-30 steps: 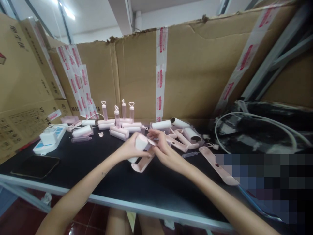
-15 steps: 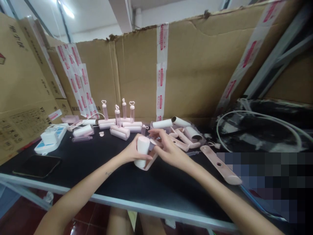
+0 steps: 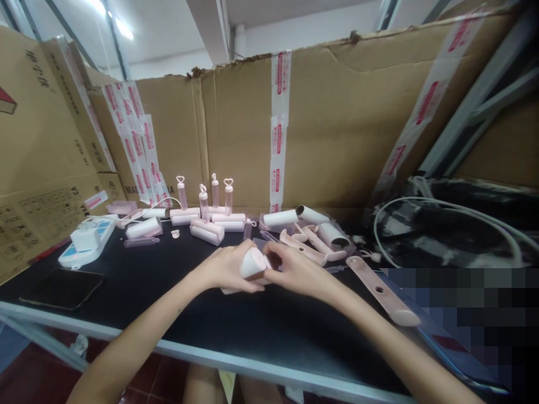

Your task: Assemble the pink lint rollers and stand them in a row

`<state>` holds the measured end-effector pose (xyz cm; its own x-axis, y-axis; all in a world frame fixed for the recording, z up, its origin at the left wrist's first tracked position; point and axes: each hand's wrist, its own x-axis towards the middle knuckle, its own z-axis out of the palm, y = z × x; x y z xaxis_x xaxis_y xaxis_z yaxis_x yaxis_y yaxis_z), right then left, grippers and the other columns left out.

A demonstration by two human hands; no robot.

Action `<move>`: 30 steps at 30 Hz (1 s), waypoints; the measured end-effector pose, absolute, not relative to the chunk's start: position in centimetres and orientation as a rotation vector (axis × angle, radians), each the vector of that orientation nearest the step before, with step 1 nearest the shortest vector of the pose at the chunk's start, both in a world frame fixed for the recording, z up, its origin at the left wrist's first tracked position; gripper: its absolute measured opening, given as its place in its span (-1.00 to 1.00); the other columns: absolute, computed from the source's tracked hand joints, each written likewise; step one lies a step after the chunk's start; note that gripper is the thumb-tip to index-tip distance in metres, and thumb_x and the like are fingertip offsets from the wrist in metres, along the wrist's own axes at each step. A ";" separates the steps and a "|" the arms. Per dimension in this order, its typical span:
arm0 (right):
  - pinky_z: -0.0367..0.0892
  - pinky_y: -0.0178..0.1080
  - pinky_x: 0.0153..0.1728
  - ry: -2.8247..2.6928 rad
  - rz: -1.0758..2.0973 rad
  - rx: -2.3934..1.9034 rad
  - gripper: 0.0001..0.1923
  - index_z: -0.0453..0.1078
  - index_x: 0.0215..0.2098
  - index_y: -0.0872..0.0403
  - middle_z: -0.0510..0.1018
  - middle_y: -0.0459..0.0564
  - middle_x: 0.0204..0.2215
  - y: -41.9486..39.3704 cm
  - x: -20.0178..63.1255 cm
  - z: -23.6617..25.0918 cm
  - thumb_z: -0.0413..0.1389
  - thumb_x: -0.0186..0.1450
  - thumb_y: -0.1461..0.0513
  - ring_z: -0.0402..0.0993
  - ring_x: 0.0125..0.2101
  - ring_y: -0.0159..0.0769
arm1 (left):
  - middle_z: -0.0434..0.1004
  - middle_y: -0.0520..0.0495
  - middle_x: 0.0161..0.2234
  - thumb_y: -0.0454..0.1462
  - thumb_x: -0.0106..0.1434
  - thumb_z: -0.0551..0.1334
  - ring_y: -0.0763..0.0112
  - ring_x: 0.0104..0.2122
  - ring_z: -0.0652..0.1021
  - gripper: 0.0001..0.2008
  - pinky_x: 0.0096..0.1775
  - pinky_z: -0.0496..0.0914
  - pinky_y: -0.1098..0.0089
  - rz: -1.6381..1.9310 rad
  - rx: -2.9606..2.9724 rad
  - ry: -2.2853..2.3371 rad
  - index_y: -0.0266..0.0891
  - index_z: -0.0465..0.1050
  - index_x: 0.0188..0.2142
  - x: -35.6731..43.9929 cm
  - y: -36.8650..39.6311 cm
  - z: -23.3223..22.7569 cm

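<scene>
My left hand (image 3: pixel 221 269) is wrapped round a white cylinder (image 3: pixel 250 265) with a pale pink end face, tilted toward the right. Pinched fingers of my right hand (image 3: pixel 297 269) meet the rim of that end; whether a small part sits between them is hard to see. Beneath the cylinder, a pink piece (image 3: pixel 229 290) shows partly under my left hand. Just beyond my hands lie pink trough-shaped shells (image 3: pixel 301 248) and a white tube (image 3: pixel 281 217). To the right, a long pink shell with a hole (image 3: pixel 381 292) rests on the black table.
Several clear tubes with heart-shaped tops (image 3: pixel 228 193) stand in pink-and-white pieces at the back. On the left are a power strip (image 3: pixel 80 257) with a white plug and a phone (image 3: pixel 63 289). A cardboard wall (image 3: pixel 236 129) closes the back; a white cable (image 3: pixel 381 224) loops at right.
The cylinder has tipped from upright to slanting right. My right hand has moved from beside it into a pinch at its end. My left hand grips further round it.
</scene>
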<state>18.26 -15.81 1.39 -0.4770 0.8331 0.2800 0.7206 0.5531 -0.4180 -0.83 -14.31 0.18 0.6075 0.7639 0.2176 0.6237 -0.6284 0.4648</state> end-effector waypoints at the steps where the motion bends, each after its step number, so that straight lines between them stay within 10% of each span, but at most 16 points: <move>1: 0.16 -0.31 -0.51 -2.276 0.450 -1.238 -0.90 0.26 -0.43 0.07 0.40 -0.13 -0.54 -15.7 18.3 1.5 0.07 0.05 0.26 0.31 -0.51 -0.34 | 0.46 0.04 -0.35 -0.01 -0.10 0.32 0.23 -0.37 0.53 -0.43 -0.42 0.28 0.42 0.599 2.518 1.150 -0.14 0.21 -0.14 -0.9 -14.3 0.3; 10: 0.21 -0.36 -0.49 -1.836 1.463 -0.959 -0.51 0.12 -0.31 0.05 0.31 -0.25 -0.55 -13.5 18.4 -0.6 0.31 -0.05 0.15 0.30 -0.53 -0.46 | 0.41 -0.07 -0.31 -0.02 0.06 0.22 0.30 -0.37 0.49 -0.61 -0.44 0.27 0.43 0.591 3.086 0.993 -0.21 0.32 -0.21 -1.1 -13.0 -2.6; 30: 0.01 -0.45 -0.67 -1.941 1.457 -0.860 -0.44 -0.05 -0.66 0.07 0.11 -0.32 -0.73 -15.0 17.2 -0.5 0.35 -0.15 0.19 0.16 -0.68 -0.57 | 0.32 -0.05 -0.44 -0.13 0.15 0.13 0.46 -0.58 0.37 -0.80 -0.55 0.21 0.47 0.624 3.251 0.991 -0.21 0.37 -0.33 -1.6 -14.7 -4.0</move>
<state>17.22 -14.96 -0.51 -0.6381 0.7679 0.0565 0.1605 0.2044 -0.9656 -1.63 -14.73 -3.95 0.7761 0.4706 0.4198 0.5820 -0.7908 -0.1895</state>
